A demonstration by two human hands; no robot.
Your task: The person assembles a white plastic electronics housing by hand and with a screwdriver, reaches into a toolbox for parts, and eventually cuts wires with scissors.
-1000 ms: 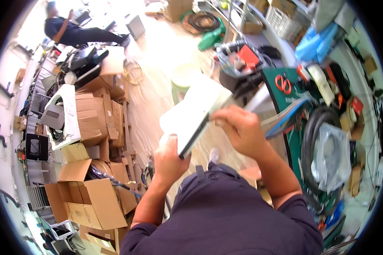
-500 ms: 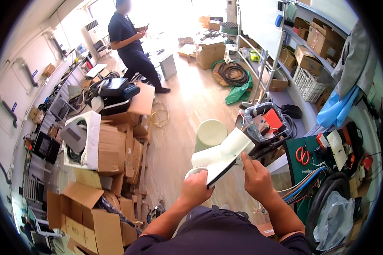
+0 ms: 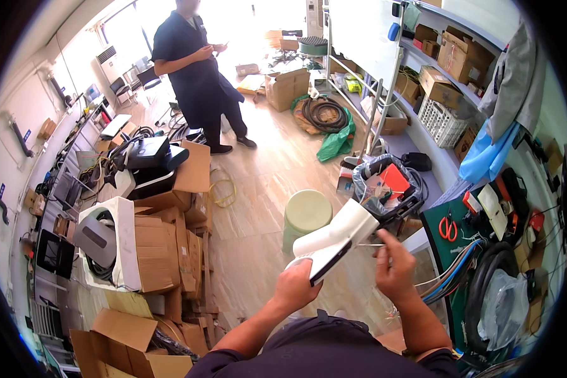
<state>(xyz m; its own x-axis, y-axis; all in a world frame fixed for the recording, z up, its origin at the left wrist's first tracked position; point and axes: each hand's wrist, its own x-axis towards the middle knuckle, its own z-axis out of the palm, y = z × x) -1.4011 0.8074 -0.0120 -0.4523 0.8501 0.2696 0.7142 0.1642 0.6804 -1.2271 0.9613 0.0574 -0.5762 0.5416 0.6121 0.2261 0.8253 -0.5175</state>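
Observation:
My left hand (image 3: 296,282) is closed on the lower end of a white plastic housing (image 3: 331,238) with a rounded tube-like top and a black strip along its edge. The housing is tilted, its far end pointing up and to the right. To its right, my right hand (image 3: 394,263) pinches a thin, light-coloured rod (image 3: 369,245), whose tip points at the black-edged side. Whether that tip touches the housing I cannot tell. Just beyond the housing stands a pale green round stool (image 3: 308,211).
Stacked cardboard boxes (image 3: 160,252) fill the left side. A lined bin (image 3: 387,183) and a green-topped bench (image 3: 444,252) with red-handled scissors (image 3: 448,228) and cables stand at right. Further off are a coiled black hose (image 3: 325,114) and a standing person (image 3: 198,82).
The thin rod now shows between my right hand and the housing. My right hand has shifted slightly right. The person ahead has come nearer and turned toward me; the view has shifted.

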